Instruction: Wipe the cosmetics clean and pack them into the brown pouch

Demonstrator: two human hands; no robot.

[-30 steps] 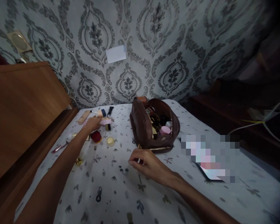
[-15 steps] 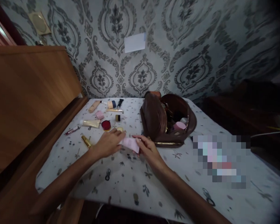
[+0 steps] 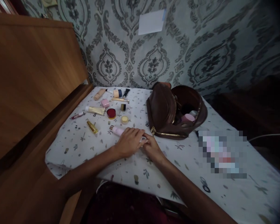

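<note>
A pale pink tube [image 3: 117, 130] with a metallic cap lies slantwise on the table in front of the bag. My left hand [image 3: 130, 141] lies over its middle, fingers closed around it, hiding much of the tube. At the tube's other end, my right hand [image 3: 153, 148] is closed with thumb and fingers pinched together, touching my left fingers. Just beyond my left hand sit a small pale yellow pot [image 3: 124, 119] and a round dark red pot [image 3: 111, 113]. To the left lies a gold lipstick tube [image 3: 92, 127].
A brown handbag [image 3: 162, 107] stands unzipped behind my right hand, a pink-lidded item [image 3: 188, 118] inside. A cream tube [image 3: 96, 110], a pink box [image 3: 105, 103] and several cosmetics lie at the back left. A blurred patch [image 3: 221, 152] covers something on the right. A wooden cabinet [image 3: 37, 68] borders the left.
The view has tipped down. The pink tube has turned so its capped end shows at the left. My left hand has shifted right over it, close against my right hand, uncovering the yellow pot.
</note>
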